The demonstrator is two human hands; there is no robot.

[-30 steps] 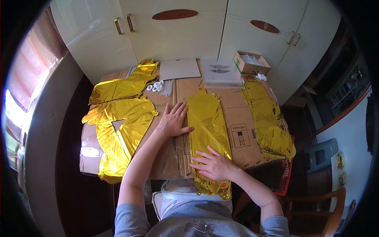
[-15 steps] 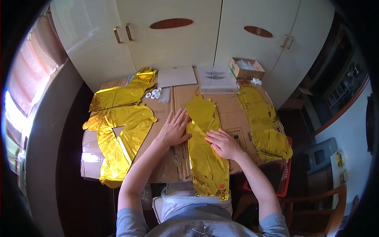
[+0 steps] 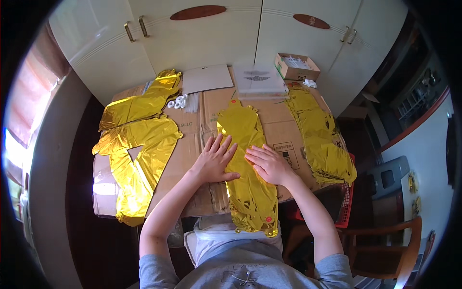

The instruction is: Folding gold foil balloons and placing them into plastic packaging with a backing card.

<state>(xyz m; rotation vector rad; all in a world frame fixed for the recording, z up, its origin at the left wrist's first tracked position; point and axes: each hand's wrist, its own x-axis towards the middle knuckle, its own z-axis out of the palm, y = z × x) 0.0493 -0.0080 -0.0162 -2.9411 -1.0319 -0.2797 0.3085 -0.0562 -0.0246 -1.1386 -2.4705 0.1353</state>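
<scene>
Left hand (image 3: 213, 161) and right hand (image 3: 270, 165) are resting on the gold foil balloon (image 3: 240, 123), mid-bench (image 3: 190, 139), near end overhanging. Left fingers sitting wide, right ones narrow, gripping nothing. Looks like smoothing; next stroke likely needing light, even palms.

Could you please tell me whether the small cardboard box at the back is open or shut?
Open: the small cardboard box shows thin white pieces inside.

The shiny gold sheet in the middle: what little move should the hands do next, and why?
Maybe slide the right hand gently toward the near end of the gold sheet, because it looks crinkled there and sticks out past the cardboard. The left hand lies on the sheet's left edge.
</scene>
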